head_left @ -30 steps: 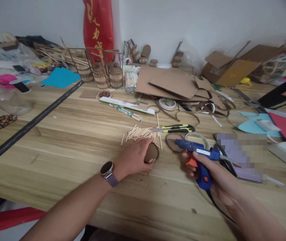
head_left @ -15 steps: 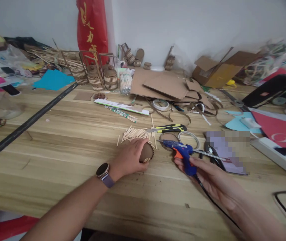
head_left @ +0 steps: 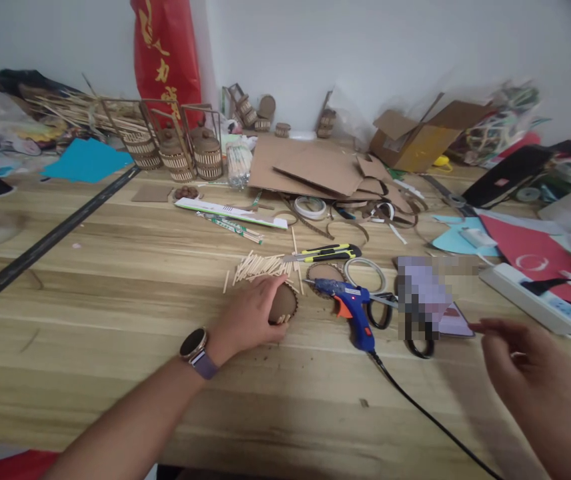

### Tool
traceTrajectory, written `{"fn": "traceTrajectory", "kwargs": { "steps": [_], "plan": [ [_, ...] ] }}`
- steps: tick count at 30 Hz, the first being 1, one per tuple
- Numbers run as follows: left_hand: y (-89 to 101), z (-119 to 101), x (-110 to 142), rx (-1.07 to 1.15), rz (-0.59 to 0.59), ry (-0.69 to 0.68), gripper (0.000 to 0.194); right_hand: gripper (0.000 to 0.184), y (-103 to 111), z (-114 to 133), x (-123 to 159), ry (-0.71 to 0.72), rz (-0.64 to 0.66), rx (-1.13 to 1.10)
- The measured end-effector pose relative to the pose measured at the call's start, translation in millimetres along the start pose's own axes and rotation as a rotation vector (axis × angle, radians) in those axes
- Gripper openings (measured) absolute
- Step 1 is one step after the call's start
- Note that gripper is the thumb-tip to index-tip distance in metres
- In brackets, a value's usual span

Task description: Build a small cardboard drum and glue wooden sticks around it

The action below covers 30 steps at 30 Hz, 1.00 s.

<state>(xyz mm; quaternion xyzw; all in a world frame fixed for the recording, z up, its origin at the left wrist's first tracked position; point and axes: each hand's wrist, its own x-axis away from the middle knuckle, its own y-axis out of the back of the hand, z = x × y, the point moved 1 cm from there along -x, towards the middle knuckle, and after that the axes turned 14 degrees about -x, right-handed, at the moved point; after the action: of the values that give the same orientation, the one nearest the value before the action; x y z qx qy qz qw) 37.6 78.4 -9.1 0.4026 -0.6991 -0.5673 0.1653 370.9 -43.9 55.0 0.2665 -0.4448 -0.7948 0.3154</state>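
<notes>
My left hand [head_left: 250, 310] curls around a round cardboard base [head_left: 284, 305] with a ridged rim; a few short stick pieces stand at its near edge. Just beyond lies a pile of thin wooden sticks [head_left: 260, 267]. A blue glue gun [head_left: 358, 310] with an orange trigger rests on the table, its nozzle pointing left, over a second cardboard disc [head_left: 325, 273]. At the right, my right hand [head_left: 535, 373] is empty, its index finger stretched toward the corner of a phone [head_left: 453, 323], which is partly blurred out. I cannot tell whether the fingertip touches it.
A yellow-black utility knife [head_left: 328, 253], a tape roll [head_left: 365, 275] and black-handled scissors [head_left: 380, 312] lie around the glue gun. Small stick baskets [head_left: 178, 157] and cardboard sheets [head_left: 315, 167] stand behind. A power strip [head_left: 535, 300] is at right; the gun's cord [head_left: 415, 400] runs toward me.
My right hand has let go of the glue gun, now lying on the table, and moved right to the phone. My left hand stays on the cardboard base. The view has shifted slightly.
</notes>
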Motion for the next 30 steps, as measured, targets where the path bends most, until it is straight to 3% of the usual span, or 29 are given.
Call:
{"fn": "traceTrajectory", "kwargs": {
  "steps": [5,13,18,23,30],
  "plan": [
    [0.7,0.4,0.2,0.0,-0.022,-0.013,0.075,0.016,-6.4,-10.5,-0.7,0.021,0.092,-0.041],
    [-1.7,1.0,0.3,-0.005,-0.032,-0.017,0.073,0.019,-21.4,-17.0,-9.1,0.112,0.079,-0.021],
    [0.6,-0.1,0.0,-0.014,-0.021,-0.006,0.073,0.023,-20.9,-10.6,-32.8,0.177,0.132,-0.138],
    [0.7,0.2,-0.1,-0.028,-0.02,-0.004,0.073,0.03,-24.0,9.3,-66.8,0.128,0.023,-0.208],
    [-2.3,3.0,0.3,-0.022,-0.031,-0.022,0.075,0.024,-40.9,19.9,-93.3,0.142,0.029,-0.261]
  ]
}}
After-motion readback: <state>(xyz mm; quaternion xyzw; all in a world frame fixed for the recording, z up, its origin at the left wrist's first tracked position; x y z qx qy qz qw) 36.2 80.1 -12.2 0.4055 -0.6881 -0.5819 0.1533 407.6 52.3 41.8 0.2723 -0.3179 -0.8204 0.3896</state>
